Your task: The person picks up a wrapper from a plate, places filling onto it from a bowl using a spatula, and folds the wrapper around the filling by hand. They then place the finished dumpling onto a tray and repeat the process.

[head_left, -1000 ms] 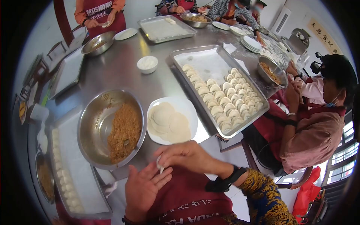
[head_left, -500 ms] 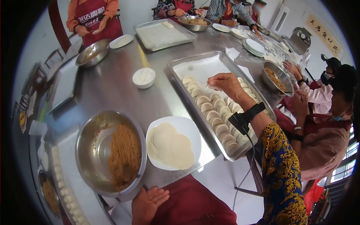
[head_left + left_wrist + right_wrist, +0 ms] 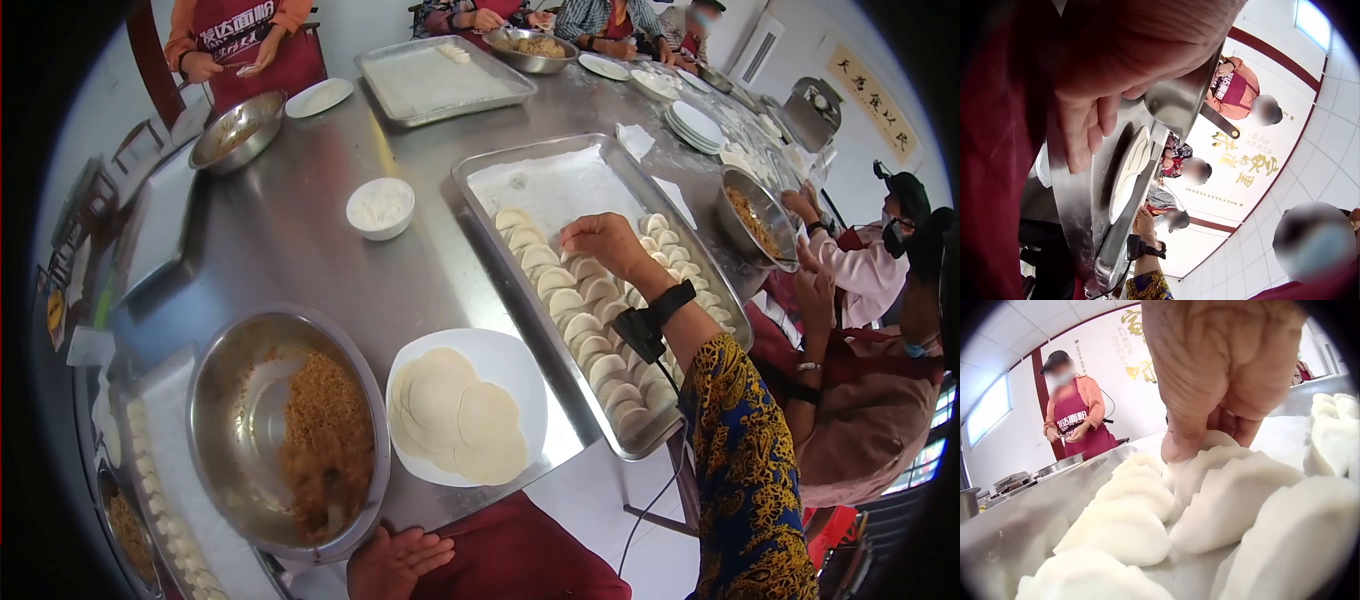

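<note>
A pinched-edge dumpling point(image 3: 1219, 439) stands at the far end of the second row in from the left edge of a metal tray point(image 3: 535, 178), behind the other dumplings of that row. The right hand point(image 3: 615, 245) pinches it from above between thumb and fingers. Paper lines the tray, whose near end lies by the near edge of the steel surface point(image 3: 290, 220).

Left of the tray, close to the near edge, a white plate point(image 3: 535, 375) carries overlapping round wrappers point(image 3: 460, 410). Just beside it, toward the near left corner, is a large steel bowl point(image 3: 225, 400) with brown filling point(image 3: 325, 420) along its right side. The left hand point(image 3: 400, 562) is below that bowl's rim at the near edge, palm up, fingers extended, grasping nothing.

A small bowl point(image 3: 380, 235) of white powder sits near the middle of the surface. Toward the far edge is another tray point(image 3: 410, 85) with a few dumplings, and beyond stands a person in an apron point(image 3: 255, 65).
</note>
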The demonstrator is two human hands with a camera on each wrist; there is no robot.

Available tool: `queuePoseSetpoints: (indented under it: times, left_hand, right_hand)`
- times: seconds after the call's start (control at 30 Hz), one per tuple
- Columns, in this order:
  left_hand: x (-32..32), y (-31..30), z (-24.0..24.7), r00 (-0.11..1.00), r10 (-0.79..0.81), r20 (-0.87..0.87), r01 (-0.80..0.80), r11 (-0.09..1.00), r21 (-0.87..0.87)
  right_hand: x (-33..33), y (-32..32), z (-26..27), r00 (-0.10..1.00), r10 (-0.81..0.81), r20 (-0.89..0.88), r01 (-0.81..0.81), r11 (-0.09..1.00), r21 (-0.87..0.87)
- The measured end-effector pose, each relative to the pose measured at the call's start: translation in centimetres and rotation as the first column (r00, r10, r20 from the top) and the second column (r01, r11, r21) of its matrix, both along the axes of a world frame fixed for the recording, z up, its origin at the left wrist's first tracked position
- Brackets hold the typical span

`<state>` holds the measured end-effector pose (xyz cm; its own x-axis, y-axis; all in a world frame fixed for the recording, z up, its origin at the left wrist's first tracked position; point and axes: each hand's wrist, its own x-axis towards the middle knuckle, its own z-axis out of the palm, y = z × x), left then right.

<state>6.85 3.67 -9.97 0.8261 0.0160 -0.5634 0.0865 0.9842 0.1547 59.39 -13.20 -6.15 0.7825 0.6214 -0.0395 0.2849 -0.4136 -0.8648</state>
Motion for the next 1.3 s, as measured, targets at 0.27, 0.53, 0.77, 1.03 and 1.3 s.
queuePoseSetpoints:
  times: [0.27, 0.53, 0.77, 1.03, 1.3]
  left_hand:
    - [0.4, -0.2, 0.4, 0.998, 0.001, -0.059, 0.0, 1.0, 0.029]
    - [1.0, -0.6, 1.1, 0.988, -0.021, -0.152, 0.05, 0.981, 0.19]
    - [0.5, -1.8, 1.5, 0.994, 0.086, -0.066, -0.074, 0.983, 0.168]
    - [-0.7, -3.8, 3.2, 0.997, 0.069, -0.027, -0.064, 0.988, 0.137]
    - [-2.2, -4.3, 3.8, 0.998, 0.06, 0.005, -0.06, 0.979, 0.195]
  right_hand:
    - [-0.7, 0.1, -0.6, 0.997, 0.073, 0.017, -0.074, 0.996, 0.049]
    - [-2.8, -1.3, 2.4, 0.967, 0.009, 0.256, 0.004, 0.999, -0.048]
    - [-15.0, -1.3, 6.9, 0.959, 0.189, 0.213, -0.182, 0.982, -0.053]
    - [-26.9, 1.3, 0.6, 0.882, 0.144, 0.448, -0.162, 0.987, 0.002]
    - [-28.9, 3.8, -1.4, 0.835, -0.051, 0.548, 0.06, 0.998, 0.001]
